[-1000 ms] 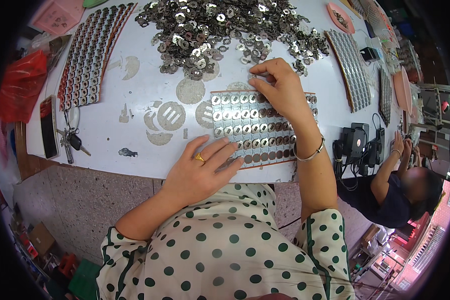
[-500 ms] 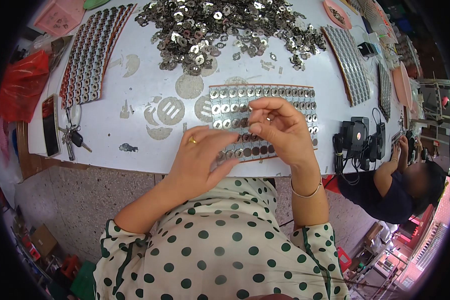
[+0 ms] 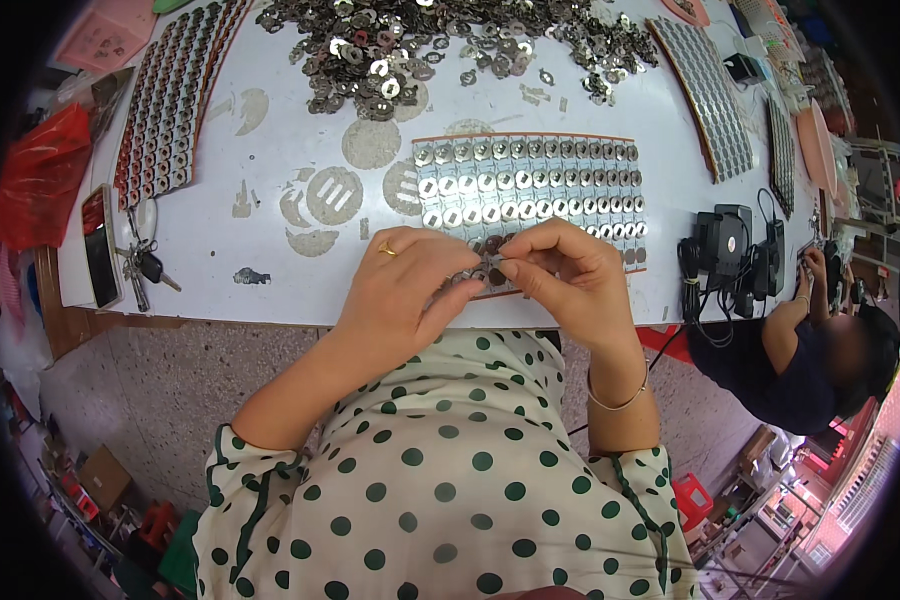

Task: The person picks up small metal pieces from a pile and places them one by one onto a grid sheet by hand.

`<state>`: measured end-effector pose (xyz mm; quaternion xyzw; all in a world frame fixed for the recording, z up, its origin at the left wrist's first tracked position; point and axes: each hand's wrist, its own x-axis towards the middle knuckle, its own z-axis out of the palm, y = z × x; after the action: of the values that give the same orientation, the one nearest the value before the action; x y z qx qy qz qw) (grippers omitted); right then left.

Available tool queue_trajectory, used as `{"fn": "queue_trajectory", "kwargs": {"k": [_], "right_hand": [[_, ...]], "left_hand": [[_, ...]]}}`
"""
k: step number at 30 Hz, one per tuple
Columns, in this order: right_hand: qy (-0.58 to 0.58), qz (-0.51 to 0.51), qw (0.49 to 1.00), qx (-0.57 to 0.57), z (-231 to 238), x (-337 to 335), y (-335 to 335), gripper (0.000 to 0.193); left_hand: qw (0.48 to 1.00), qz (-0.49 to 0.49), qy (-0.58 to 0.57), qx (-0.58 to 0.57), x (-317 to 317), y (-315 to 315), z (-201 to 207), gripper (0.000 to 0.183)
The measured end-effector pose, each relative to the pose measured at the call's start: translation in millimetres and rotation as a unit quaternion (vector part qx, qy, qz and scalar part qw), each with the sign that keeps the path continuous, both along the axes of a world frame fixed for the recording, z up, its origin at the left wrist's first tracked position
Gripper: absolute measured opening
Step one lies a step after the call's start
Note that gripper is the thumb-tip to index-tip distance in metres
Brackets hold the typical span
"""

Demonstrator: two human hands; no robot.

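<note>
A flat rectangular panel (image 3: 530, 165) with an orange-brown edge lies in front of me, bearing rows of small round metal pieces. Over its near edge my two hands meet. The thumb and index finger of my right hand (image 3: 575, 290) are pinched together on a small metal piece (image 3: 497, 259). Close beside it, the curled fingers and thumb of my left hand (image 3: 400, 290) come together low over the panel's near left corner. What lies between those left fingers is hidden. In the near row, darker round spots show next to the fingertips.
A big heap of loose metal pieces (image 3: 380, 60) covers the table's far middle. Similar filled panels lie at the left (image 3: 175, 110) and right (image 3: 705, 95). Keys (image 3: 150, 268), a phone (image 3: 100, 245) and black adapters with cables (image 3: 725, 250) sit near the edges. Another person (image 3: 790, 350) works at right.
My right hand has come down and left to the panel's near edge, close to my left fingertips. My left fingers have curled in. The table appears shifted upward in view.
</note>
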<state>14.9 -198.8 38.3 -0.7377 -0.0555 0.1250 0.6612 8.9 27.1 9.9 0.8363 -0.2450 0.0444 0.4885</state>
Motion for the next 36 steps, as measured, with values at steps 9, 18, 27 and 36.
{"fn": "queue_trajectory", "kwargs": {"k": [9, 18, 27, 36], "right_hand": [[0.04, 0.009, 0.982, -0.184, 1, -14, 2, 0.014], [-0.062, -0.002, 0.969, -0.241, -2, -21, 8, 0.014], [-0.133, 0.002, 0.961, -0.244, -10, -26, 12, 0.017], [-0.186, 0.019, 0.916, -0.355, -2, -25, 12, 0.018]], "left_hand": [[0.972, -0.069, -0.127, 0.184, -7, 4, -4, 0.028], [0.971, -0.048, -0.131, 0.195, -12, 2, -9, 0.025], [0.972, -0.052, -0.123, 0.195, -12, 1, -7, 0.027], [0.972, -0.053, -0.131, 0.188, -13, -1, -15, 0.027]]}}
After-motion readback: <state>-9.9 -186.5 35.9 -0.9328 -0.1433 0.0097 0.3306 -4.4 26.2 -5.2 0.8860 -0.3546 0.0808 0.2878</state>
